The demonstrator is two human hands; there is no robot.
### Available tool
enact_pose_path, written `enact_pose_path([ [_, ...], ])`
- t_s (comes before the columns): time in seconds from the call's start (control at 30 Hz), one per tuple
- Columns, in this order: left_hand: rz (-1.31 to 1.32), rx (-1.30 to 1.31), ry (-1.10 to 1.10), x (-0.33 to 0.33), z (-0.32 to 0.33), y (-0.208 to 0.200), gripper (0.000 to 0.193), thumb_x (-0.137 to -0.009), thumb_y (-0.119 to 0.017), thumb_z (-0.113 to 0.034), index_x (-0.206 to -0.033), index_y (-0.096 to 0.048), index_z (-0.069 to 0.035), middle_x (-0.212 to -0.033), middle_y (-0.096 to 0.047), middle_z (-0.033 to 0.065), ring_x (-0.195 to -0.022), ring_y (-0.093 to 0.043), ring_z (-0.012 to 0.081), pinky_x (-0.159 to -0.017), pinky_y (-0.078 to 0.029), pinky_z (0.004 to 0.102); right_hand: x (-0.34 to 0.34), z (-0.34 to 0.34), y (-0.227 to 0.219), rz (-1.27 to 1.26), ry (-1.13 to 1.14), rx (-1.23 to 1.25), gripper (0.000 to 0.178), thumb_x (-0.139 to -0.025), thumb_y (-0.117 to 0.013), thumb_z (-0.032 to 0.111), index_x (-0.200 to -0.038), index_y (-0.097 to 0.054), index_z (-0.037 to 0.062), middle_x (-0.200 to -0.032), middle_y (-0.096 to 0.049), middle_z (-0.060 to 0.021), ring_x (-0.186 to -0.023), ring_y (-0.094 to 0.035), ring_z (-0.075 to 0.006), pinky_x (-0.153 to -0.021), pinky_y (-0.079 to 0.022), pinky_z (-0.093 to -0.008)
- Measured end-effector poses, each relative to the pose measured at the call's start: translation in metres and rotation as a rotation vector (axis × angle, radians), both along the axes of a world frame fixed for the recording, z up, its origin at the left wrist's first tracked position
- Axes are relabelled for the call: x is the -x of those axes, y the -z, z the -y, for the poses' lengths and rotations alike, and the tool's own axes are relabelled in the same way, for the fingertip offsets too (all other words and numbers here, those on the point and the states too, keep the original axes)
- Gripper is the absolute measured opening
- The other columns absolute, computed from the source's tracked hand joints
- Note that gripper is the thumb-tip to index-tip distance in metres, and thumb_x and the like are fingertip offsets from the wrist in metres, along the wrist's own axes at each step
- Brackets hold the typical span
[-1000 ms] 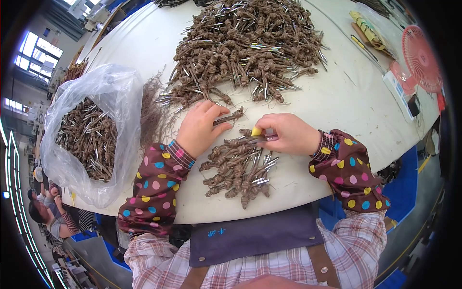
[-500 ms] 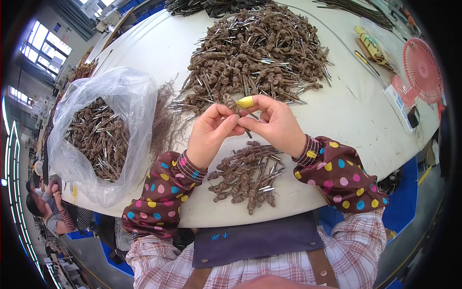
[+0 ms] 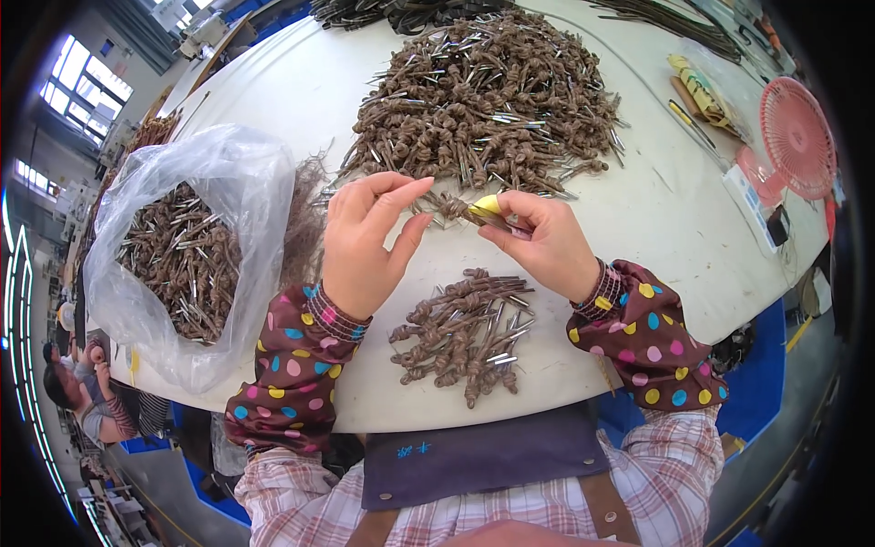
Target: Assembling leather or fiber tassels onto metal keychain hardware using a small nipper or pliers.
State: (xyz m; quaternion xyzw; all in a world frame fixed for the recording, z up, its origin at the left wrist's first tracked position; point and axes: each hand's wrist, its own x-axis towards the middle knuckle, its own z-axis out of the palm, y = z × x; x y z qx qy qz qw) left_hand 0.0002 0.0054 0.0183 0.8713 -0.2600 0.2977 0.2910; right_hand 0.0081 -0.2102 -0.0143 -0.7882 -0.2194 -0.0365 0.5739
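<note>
A brown knotted cord (image 3: pixel 453 208) is pinched between the thumb and forefinger of my right hand (image 3: pixel 551 242). Its knot points left, and yellow wrapping covers that forefinger. My left hand (image 3: pixel 365 228) is open just left of the knot, with thumb and forefinger apart. I cannot make out any contact between its fingertips and the cord. Below both hands, nearer me, lies a small heap of knotted brown cords with silver metal tips (image 3: pixel 465 333). Beyond them rises a much larger heap of the same cords (image 3: pixel 483 100).
At left stands an open clear plastic bag (image 3: pixel 260 228) filled with knotted cords, loose brown threads (image 3: pixel 305 228) beside it. A pink fan (image 3: pixel 797 137) and a yellow package (image 3: pixel 702 91) are at right. Dark straps (image 3: pixel 437 16) lie at the far edge. Another person (image 3: pixel 87 392) sits at far left.
My left hand has let go of the cord, moved left and spread its fingers. My right hand has shifted slightly right and down, keeping hold of the cord, whose knot now shows.
</note>
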Motion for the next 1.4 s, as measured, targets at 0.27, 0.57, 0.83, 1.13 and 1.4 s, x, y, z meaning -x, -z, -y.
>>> enact_pose_path([
  [0.27,0.35,-0.337,-0.076,0.001,0.001,0.008,0.025,-0.069,-0.074,-0.005,-0.092,-0.068,-0.015,-0.093,-0.065,-0.0041,-0.086,-0.059,0.015,-0.099,-0.035,0.0421,0.006,-0.003,-0.004,-0.007,-0.017,0.028,0.019,-0.08,-0.069,0.008,-0.098,-0.065,0.0016,-0.074,-0.058,-0.0008,-0.062,-0.046,-0.0059,-0.055,-0.039,-0.0215],
  [0.57,-0.145,0.125,0.103,0.002,0.005,0.019,0.014,-0.08,-0.062,0.001,-0.092,-0.058,-0.005,-0.087,-0.066,0.0054,-0.079,-0.066,0.0221,-0.074,-0.051,0.0342,0.0,-0.005,0.019,-0.326,-0.205,-0.222,0.027,-0.081,-0.069,0.011,-0.105,-0.062,0.0007,-0.083,-0.062,-0.0026,-0.055,-0.046,-0.003,-0.051,-0.04,-0.0206],
  [0.83,-0.176,0.131,0.15,0.004,0.007,0.017,0.01,-0.081,-0.061,0.002,-0.091,-0.058,-0.001,-0.079,-0.061,0.0112,-0.07,-0.063,0.0257,-0.063,-0.049,0.0311,0.005,-0.007,-0.007,0.326,0.203,-0.004,0.034,-0.082,-0.069,0.029,-0.103,-0.058,0.004,-0.085,-0.06,-0.0047,-0.063,-0.061,-0.015,-0.053,-0.047,-0.0288],
  [1.13,-0.147,0.078,0.144,0.006,0.011,0.016,0.01,-0.08,-0.062,0.001,-0.089,-0.06,-0.002,-0.077,-0.061,0.0112,-0.069,-0.061,0.0256,-0.06,-0.049,0.0316,0.008,-0.01,-0.017,0.763,0.211,0.542,0.027,-0.075,-0.072,0.03,-0.076,-0.054,0.01,-0.074,-0.053,-0.0013,-0.056,-0.055,-0.0207,-0.047,-0.042,-0.0304],
  [1.4,-0.152,0.071,0.173,0.005,0.011,0.02,0.009,-0.08,-0.062,0.001,-0.089,-0.059,-0.001,-0.075,-0.061,0.0105,-0.068,-0.062,0.0232,-0.059,-0.048,0.0304,0.011,-0.008,-0.018,0.986,0.219,0.692,0.02,-0.075,-0.069,0.026,-0.075,-0.054,0.0131,-0.074,-0.05,0.0004,-0.054,-0.053,-0.0176,-0.048,-0.042,-0.0294],
])
